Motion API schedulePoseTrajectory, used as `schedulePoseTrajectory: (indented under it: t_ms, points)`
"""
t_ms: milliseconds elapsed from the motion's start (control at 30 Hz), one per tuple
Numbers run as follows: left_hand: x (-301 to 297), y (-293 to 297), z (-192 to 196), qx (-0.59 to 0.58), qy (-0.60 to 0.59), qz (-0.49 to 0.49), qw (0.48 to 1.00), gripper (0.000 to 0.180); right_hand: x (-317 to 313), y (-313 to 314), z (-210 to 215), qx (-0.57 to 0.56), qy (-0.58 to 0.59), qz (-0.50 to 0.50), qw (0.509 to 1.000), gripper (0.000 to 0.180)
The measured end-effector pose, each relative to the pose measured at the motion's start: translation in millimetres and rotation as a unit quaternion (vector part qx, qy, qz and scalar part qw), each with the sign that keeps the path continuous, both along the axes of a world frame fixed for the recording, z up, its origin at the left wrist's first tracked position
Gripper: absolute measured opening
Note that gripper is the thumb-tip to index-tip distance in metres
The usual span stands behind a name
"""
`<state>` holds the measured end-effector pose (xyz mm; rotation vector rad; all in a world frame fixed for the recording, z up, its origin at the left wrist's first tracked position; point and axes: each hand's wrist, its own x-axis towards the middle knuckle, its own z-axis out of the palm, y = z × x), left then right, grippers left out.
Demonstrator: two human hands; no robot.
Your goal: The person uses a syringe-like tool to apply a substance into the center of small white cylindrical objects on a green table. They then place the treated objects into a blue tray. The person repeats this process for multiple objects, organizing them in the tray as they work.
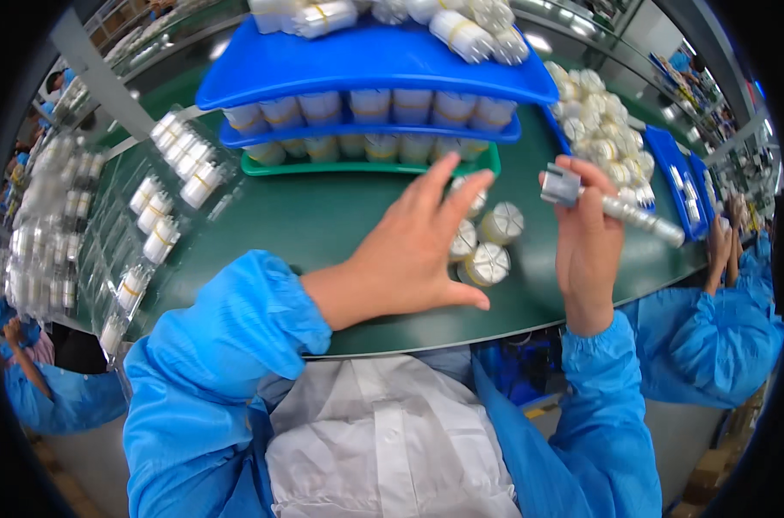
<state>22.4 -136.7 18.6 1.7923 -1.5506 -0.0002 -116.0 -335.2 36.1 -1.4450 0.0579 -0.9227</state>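
Observation:
My right hand (588, 233) is raised over the green table, its fingers closed round a slim white rod (642, 221). At the hand's other side a grey, square-edged piece (561, 185) sticks out, seemingly part of the same item; the fingers hide the join. My left hand (400, 246) is empty, its fingers spread and thumb held apart, palm down above the table. Just right of it stand several white cylindrical bundles (487, 263) with yellow bands and lines across their tops. The left fingers partly cover the farthest bundle.
Ahead, blue trays (374, 65) are stacked over a green tray (323, 169), with banded white cylinders between and on top. Clear plastic trays (141, 216) with white bundles lie left. A heap of white bundles (603, 129) and a person's hands (721, 242) are at right.

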Motion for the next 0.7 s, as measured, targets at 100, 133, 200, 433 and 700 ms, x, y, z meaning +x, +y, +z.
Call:
schedulePoseTrajectory:
  t_ms: [100, 133, 200, 433, 700]
  points:
    - [-4.3, -15.7, -11.8, -0.025, -0.021, -0.021, 0.999, 0.114, -6.1, -19.4, -35.3, 0.171, 0.046, 0.067, 0.982, 0.05]
    - [-8.1, -23.5, -13.9, -0.017, -0.01, -0.026, 0.999, 0.112, -8.3, -17.5, -36.5, 0.18, 0.072, 0.07, 0.978, 0.05]
    - [-9.9, -29.6, -20.9, -0.032, 0.022, -0.046, 0.998, 0.103, -5.0, -13.1, -41.4, 0.197, 0.077, 0.113, 0.971, 0.053]
    - [-6.5, 4.7, -15.0, -0.046, 0.001, 0.0, 0.999, 0.09, 33.2, 35.6, -38.8, 0.197, 0.128, 0.156, 0.959, 0.053]
    - [30.2, 89.3, -12.7, -0.073, -0.094, 0.125, 0.985, 0.088, 103.9, 97.7, -20.4, 0.11, 0.163, 0.302, 0.933, 0.048]
